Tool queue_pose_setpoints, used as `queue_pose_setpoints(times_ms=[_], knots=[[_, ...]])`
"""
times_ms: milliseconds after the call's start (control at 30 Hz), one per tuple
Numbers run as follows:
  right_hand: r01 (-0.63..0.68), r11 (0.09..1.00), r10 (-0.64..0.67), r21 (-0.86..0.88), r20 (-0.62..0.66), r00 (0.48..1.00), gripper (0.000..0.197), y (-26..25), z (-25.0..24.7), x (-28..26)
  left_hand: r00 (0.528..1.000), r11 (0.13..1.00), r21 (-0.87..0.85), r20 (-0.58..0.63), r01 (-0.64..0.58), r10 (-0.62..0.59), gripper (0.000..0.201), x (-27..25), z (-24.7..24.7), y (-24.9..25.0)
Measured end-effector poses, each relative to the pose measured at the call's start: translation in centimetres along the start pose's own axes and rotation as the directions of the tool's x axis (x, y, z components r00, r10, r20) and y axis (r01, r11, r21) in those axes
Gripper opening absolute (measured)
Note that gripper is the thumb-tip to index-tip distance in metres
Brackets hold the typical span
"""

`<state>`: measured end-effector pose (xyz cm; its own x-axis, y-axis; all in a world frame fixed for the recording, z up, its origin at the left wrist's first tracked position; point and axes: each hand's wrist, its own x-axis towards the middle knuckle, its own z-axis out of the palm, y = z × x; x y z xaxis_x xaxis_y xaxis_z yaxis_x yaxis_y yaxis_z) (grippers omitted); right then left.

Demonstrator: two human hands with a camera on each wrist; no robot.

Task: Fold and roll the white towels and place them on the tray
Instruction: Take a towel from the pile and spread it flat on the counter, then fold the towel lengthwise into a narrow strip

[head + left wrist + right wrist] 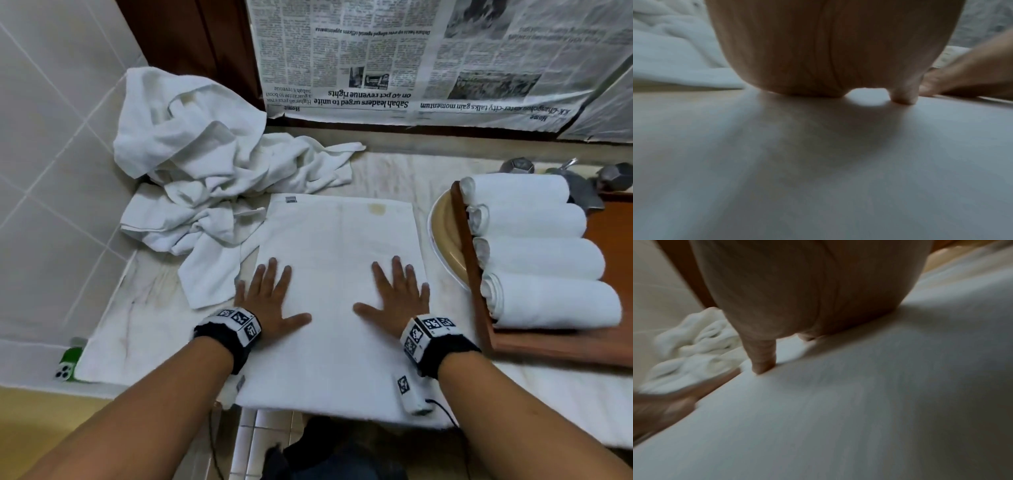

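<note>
A folded white towel [337, 246] lies flat on the counter in front of me, a yellowish stain near its far edge. My left hand [270, 301] presses palm-down on its left side with fingers spread straight. My right hand [397, 298] presses flat on its right side the same way. Several rolled white towels [534, 250] lie side by side on the wooden tray [479, 308] at the right. In the left wrist view my palm [828, 48] rests on the towel [818, 162]. The right wrist view shows my palm [807, 288] on the cloth [859, 402].
A crumpled heap of white towels [212, 178] sits at the back left against the tiled wall. A yellow basin [445, 240] lies under the tray's left edge, metal taps [517, 168] behind it. A green phone [66, 368] lies at the counter's left front corner. Newspaper [428, 58] covers the back wall.
</note>
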<state>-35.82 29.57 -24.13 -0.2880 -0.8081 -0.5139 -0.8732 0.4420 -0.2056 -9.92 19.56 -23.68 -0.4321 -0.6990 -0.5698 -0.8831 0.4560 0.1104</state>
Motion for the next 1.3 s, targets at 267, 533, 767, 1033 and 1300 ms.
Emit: queue_pose_setpoints(times_ms=[267,533,767,1033,1300], knots=[[-0.001,0.999,0.002,0.042,-0.034,0.999,0.094,-4.7,-3.1,4.8,0.983,0.986,0.109,-0.115,-0.129,0.142,0.091,4.7,-4.2,2.4],[-0.084,0.994,0.084,0.07,-0.005,0.996,0.096,-1.0,-4.5,7.7,0.994,0.998,0.068,-0.111,-0.006,0.013,0.116,9.8,-6.5,-1.8],[-0.096,0.995,0.095,-0.016,-0.067,0.993,0.089,-2.8,-8.5,11.0,0.965,0.989,0.118,-0.232,-0.093,0.118,0.096,12.3,-8.8,1.8],[0.011,0.999,-0.011,-0.051,0.004,1.0,0.091,-1.0,-7.7,13.0,0.992,0.996,0.028,-0.093,-0.086,0.088,0.093,15.9,-9.8,-2.0],[-0.006,1.0,0.012,0.029,-0.186,0.982,0.056,1.2,-11.9,14.8,0.97,0.996,-0.001,-0.227,0.089,-0.087,0.086,16.9,-12.0,-2.2]])
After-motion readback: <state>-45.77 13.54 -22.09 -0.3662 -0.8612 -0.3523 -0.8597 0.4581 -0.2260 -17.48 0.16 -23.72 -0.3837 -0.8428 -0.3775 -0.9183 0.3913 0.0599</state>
